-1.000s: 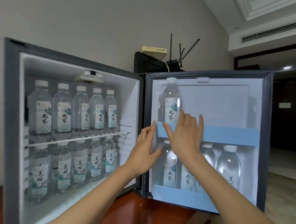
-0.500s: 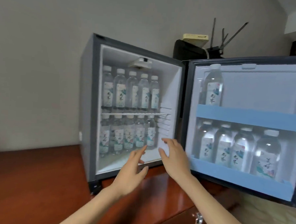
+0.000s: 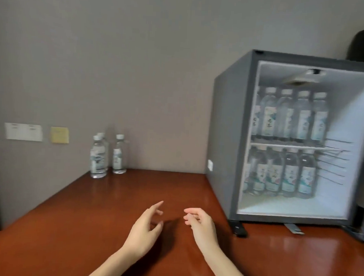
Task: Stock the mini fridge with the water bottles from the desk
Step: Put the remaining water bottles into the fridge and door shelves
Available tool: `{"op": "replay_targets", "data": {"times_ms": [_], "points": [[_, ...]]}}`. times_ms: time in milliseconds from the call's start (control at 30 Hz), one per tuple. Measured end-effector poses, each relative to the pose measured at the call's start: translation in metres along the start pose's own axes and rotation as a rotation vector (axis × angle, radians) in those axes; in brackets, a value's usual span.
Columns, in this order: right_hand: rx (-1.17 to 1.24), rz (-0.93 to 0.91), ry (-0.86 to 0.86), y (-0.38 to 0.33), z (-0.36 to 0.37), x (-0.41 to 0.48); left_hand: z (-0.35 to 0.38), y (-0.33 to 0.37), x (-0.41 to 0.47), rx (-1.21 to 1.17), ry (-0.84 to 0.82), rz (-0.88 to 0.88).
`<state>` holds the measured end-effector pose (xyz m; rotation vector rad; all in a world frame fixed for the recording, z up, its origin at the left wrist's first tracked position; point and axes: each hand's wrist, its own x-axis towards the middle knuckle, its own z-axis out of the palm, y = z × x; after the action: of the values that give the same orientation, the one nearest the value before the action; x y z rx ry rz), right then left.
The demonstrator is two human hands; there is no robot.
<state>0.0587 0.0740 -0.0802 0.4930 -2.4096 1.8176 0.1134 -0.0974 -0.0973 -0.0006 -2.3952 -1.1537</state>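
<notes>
Head view looks down on a polished reddish-brown wooden desk (image 3: 66,226) set against a plain grey wall (image 3: 138,61). Both hands hover low over the desk near the front edge of the picture, close together but apart. The left hand (image 3: 144,231) holds nothing; its forefinger points forward and the other fingers are loosely bent. The right hand (image 3: 201,225) is also empty, its fingers relaxed and curled gently toward the left one.

Three clear plastic water bottles with white caps and pale labels (image 3: 100,154) stand upright at the back of the desk by the wall, well apart from the hands; two are nearly touching, one partly behind the other, and the third stands just beside them to the right.

On the right of the desk sits a dark grey box-shaped mini fridge (image 3: 228,129), its white interior open to view. A thin wire shelf (image 3: 292,146) divides it. An upper row of matching bottles (image 3: 283,115) stands on the shelf, and a lower row of bottles (image 3: 288,175) stands on the fridge floor, toward the back.

On the wall at left are a white rectangular wall plate (image 3: 23,131) and, just beside it, a small yellow square plate (image 3: 59,135). Motion blur softens the labels.
</notes>
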Motion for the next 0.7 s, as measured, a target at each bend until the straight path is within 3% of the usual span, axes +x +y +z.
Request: {"op": "replay_targets", "data": {"times_ms": [167,267,700], "points": [[0.014,-0.030,-0.107,-0.020,0.074,0.013,-0.049,-0.036,0.000,-0.155,0.280,-0.249],[0.027,-0.043,-0.155,-0.028,0.108,0.020,-0.059,-0.040,0.000,-0.175,0.379,-0.298],[0.027,-0.069,-0.211,-0.030,0.168,0.066,-0.074,-0.069,0.043,-0.098,0.439,-0.293]]}}
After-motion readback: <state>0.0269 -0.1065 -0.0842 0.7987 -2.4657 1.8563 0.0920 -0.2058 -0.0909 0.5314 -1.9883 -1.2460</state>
